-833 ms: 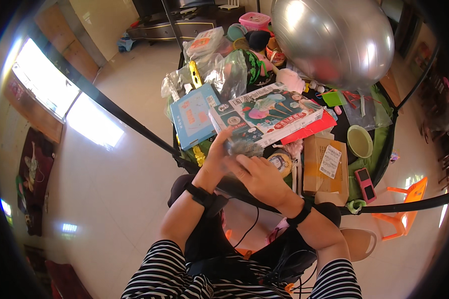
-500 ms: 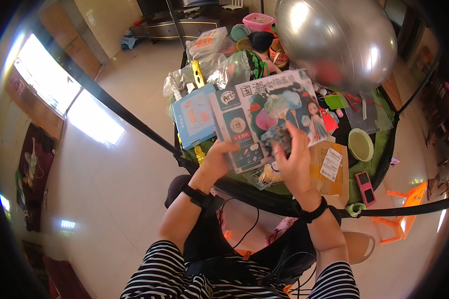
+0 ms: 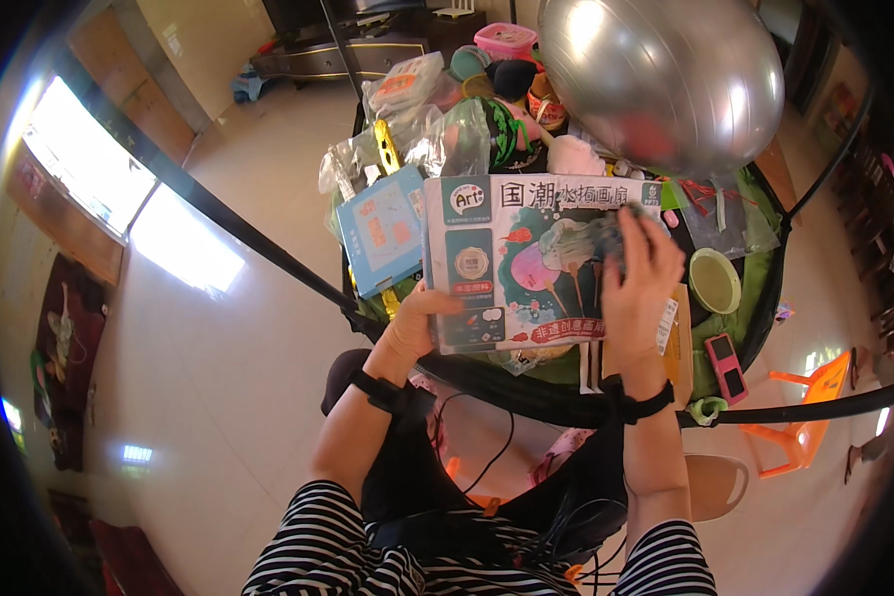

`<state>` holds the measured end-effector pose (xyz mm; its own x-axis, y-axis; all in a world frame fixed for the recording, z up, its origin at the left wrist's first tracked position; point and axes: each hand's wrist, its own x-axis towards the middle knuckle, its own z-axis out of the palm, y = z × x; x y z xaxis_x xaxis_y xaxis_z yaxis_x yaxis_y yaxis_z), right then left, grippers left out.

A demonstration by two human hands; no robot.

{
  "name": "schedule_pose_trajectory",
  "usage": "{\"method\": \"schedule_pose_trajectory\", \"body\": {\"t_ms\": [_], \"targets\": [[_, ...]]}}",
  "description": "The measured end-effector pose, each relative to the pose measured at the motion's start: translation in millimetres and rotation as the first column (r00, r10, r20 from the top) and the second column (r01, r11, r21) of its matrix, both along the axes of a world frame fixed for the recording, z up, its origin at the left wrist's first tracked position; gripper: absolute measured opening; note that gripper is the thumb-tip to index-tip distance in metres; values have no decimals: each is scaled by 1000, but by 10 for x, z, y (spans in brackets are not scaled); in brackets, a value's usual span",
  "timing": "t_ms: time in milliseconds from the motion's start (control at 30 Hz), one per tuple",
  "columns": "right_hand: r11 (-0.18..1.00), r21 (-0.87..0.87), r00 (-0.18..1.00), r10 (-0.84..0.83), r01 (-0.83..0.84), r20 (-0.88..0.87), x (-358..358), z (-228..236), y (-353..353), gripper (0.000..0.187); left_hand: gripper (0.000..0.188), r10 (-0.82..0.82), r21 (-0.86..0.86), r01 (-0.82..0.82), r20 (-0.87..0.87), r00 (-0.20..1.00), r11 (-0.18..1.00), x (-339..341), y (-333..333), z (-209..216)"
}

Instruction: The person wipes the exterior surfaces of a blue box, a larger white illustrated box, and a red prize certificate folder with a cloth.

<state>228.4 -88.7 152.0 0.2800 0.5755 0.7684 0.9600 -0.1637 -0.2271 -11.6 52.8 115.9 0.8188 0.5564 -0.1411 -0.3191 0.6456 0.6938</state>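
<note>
In front of me, a flat craft-kit box (image 3: 477, 268) with printed hand fans on its cover faces up, raised over the crowded round surface. Its lower left edge is in my left hand (image 3: 422, 316), the thumb lying on the cover. My right hand (image 3: 644, 273) is over the box's right part, fingers bent. A dark grey, blurred patch shows between its thumb and fingertips; what it is I cannot make out. Just left of the box lies a light blue box (image 3: 379, 233). A cardboard box (image 3: 677, 348) is partly hidden behind my right hand.
A big silver balloon (image 3: 666, 79) stands at the back right. Clear plastic bags (image 3: 457, 139), a pink container (image 3: 507, 40), a pale green bowl (image 3: 715, 280) and a pink device (image 3: 725, 368) lie around. Black poles (image 3: 238, 219) cross the view. An orange stool (image 3: 800, 417) stands at right.
The craft-kit box has turned from tilted to nearly level. My right hand has moved right and up across its cover, the dark patch with it. My left hand keeps its grip.
</note>
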Motion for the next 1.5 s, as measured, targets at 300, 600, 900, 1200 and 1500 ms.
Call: {"method": "schedule_pose_trajectory", "body": {"t_ms": [300,600,900,1200,1500], "targets": [[955,262,354,295,-138,-888,406,-46,6,51,71,-8,73,14,-72,997,997,-147,154,-55],[877,470,207,480,-96,-853,393,-11,-55,47,59,9,46,-6,-54,999,999,-141,90,81],[796,605,209,586,33,-782,254,66,-124,49,63,191,304,-184,7,982,935,-120,205,-180],[779,618,163,599,110,-784,347,-10,-75,43,62,208,252,-207,20,978,945,-92,222,-295],[778,626,261,594,55,-761,333,-83,-89,43,54,230,233,-197,-125,965,952,-1,133,-286]]}}
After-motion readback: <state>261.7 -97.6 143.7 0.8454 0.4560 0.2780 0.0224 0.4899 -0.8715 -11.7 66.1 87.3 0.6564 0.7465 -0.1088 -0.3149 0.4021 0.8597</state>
